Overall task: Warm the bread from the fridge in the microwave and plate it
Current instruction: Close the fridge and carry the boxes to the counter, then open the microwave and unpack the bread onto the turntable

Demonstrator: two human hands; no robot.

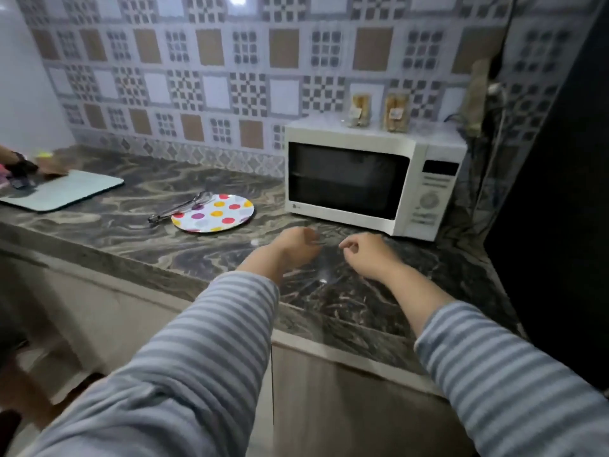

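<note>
Both hands hover low over the marble surface (pixel 138 225), in front of the microwave (pixel 372 179). Left hand (pixel 296 245) and right hand (pixel 369 255) have fingers curled loosely; there may be something thin and clear between them (film or a bag?), but it's too blurred to call, so I can't tell whether either is gripping anything.

No bread visible in either hand or on the surface. Judging by the task, it's in the fridge; the dark mass at far right may be that, not certain. Microwave door is closed. The polka-dot plate (pixel 214 214) sits left of the microwave, with tongs (pixel 178 209) touching its near-left rim.

Risks from here:
- The two packets (pixel 379 112) on top of the microwave look bread-like; grabbing those would be the wrong source.
- Tongs resting against the plate: lifting the plate carelessly could knock them off the surface.
- Another person's hand is working at the cutting board (pixel 62 189) far left; reach conflict is possible.
</note>
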